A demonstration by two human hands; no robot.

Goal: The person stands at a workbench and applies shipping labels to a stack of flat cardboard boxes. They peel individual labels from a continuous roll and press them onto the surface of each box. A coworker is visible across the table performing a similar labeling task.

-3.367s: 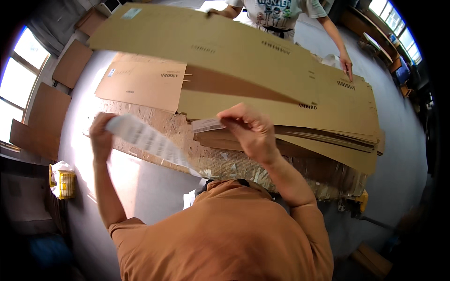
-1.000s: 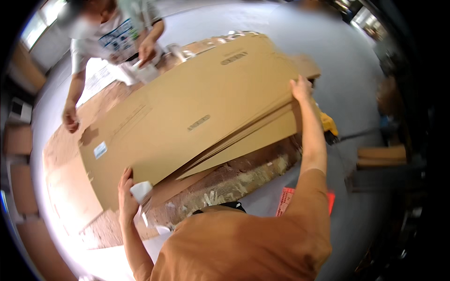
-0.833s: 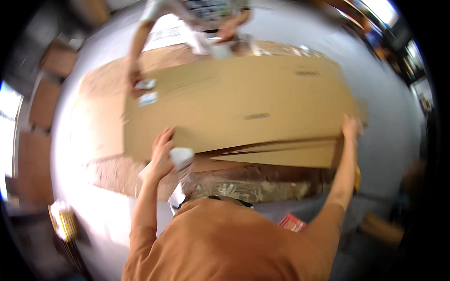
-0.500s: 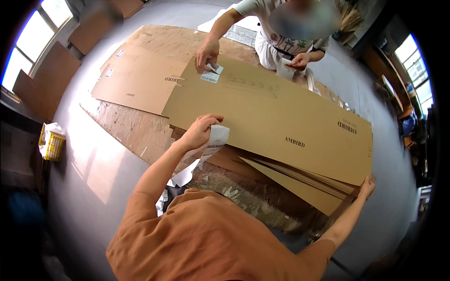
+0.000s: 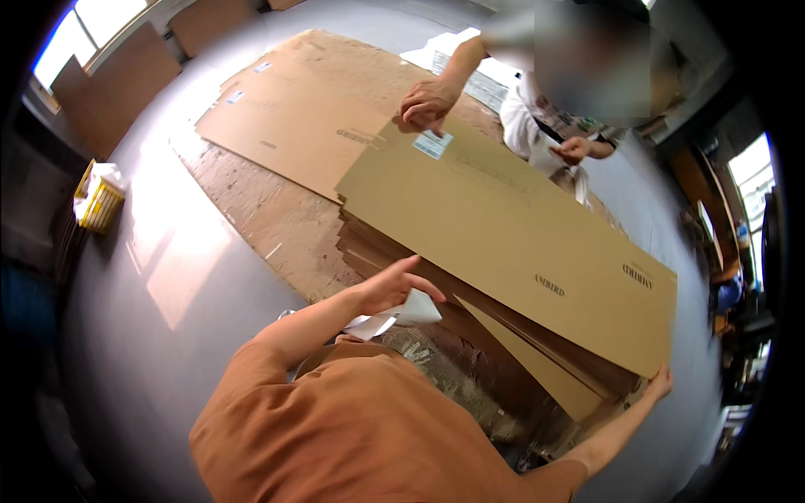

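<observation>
Sheet [image 5: 520, 243]: beside its near edge, the left hand [image 5: 392, 285], fingers spread, overlaps a strip [image 5: 421, 310], hold unclear; at its right corner, the right hand [image 5: 660, 384] pinches it.

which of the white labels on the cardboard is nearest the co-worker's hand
The label on the big top sheet, by the co-worker's hand; the other two labels lie farther left, on other cardboard.

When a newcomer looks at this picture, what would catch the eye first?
Probably the long cardboard sheet atop the stack, right of centre. At its upper left end, a co-worker's hand is at a white label. The yellow basket at far left might also stand out.
</observation>
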